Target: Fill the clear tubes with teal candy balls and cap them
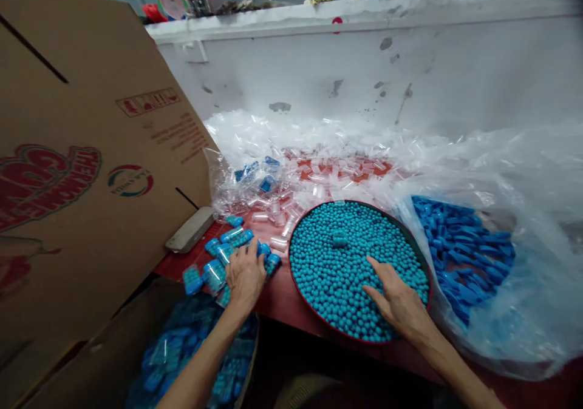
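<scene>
My left hand point(246, 272) lies over a loose pile of small clear plastic containers point(215, 273) with blue caps and blue beads inside. Its fingers are slightly spread and touch the pile; I see no container gripped in them. Over the right part of a round tray point(295, 287) full of blue beads point(328, 275), my right hand point(398, 300) is open, thumb and forefinger apart, with nothing between them. One small clear container point(339, 239) lies on the beads near the middle of the tray.
Empty clear tubes point(279, 243) are heaped behind the tray on the red table point(277, 300). A plastic bag point(537, 312) of blue caps point(464, 251) stands right. At left are a large cardboard box point(91, 124), a grey block point(190, 230) and, below, more filled containers point(168, 348).
</scene>
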Motion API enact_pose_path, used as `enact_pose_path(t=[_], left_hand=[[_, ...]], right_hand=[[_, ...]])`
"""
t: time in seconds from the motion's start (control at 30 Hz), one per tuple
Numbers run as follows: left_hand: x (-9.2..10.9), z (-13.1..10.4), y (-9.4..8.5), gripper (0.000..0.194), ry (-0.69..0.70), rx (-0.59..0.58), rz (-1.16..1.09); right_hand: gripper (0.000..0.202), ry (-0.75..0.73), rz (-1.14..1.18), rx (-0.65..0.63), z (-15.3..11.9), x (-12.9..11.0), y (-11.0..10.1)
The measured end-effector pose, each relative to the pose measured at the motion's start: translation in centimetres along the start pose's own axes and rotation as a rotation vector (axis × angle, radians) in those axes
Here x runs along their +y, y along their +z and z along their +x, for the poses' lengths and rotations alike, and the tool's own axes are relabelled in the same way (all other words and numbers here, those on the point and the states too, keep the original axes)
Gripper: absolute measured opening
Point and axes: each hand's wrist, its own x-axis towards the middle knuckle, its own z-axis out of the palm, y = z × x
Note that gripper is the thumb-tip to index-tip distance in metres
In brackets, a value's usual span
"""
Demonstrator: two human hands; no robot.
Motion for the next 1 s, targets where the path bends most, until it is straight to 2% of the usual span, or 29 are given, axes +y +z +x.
enact_pose_path(t=[0.13,0.23,0.3,0.47,0.57,0.63,0.73,0.8,0.87,0.93,1.0], left_hand=[[0.4,0.0,2.3,0.042,0.112,0.033,0.115],[-0.1,0.0,3.7,0.039,0.19,-0.051,0.139],[-1.3,0.1,4.2,0.035,0.205,-0.093,0.165],[-5.8,-0.3,3.5,0.035,0.173,-0.124,0.277],[-7.0,-0.4,2.7,0.038,0.125,-0.052,0.394],[-6.5,0.0,2.6,0.042,0.149,-0.021,0.396],[-4.1,1.3,3.4,0.046,0.291,-0.112,0.323],[-2.1,2.4,4.3,0.046,0.344,-0.186,0.29],[-0.3,3.9,5.3,0.045,0.347,-0.239,0.265],[1.1,5.5,6.1,0.045,0.357,-0.299,0.215],[2.2,7.2,6.7,0.046,0.379,-0.367,0.147]], right_hand=[[0.046,0.001,0.016,-0.006,-0.1,-0.5,-0.3],[0.044,-0.003,0.043,0.003,0.0,-0.3,-0.8],[0.043,-0.005,0.057,0.018,0.0,0.4,-1.0],[0.041,0.041,0.037,0.05,-0.2,2.7,-2.1],[0.038,0.106,-0.014,0.103,-0.1,4.6,-3.9],[0.035,0.171,-0.07,0.157,0.0,6.5,-5.5],[0.034,0.351,-0.155,0.187,0.0,9.9,-7.9],[0.034,0.476,-0.184,0.129,-0.1,12.0,-8.9],[0.033,0.54,-0.177,0.02,-0.1,13.6,-9.3],[0.031,0.544,-0.148,-0.073,0.1,14.4,-9.3],[0.031,0.529,-0.119,-0.115,0.6,14.7,-9.1]])
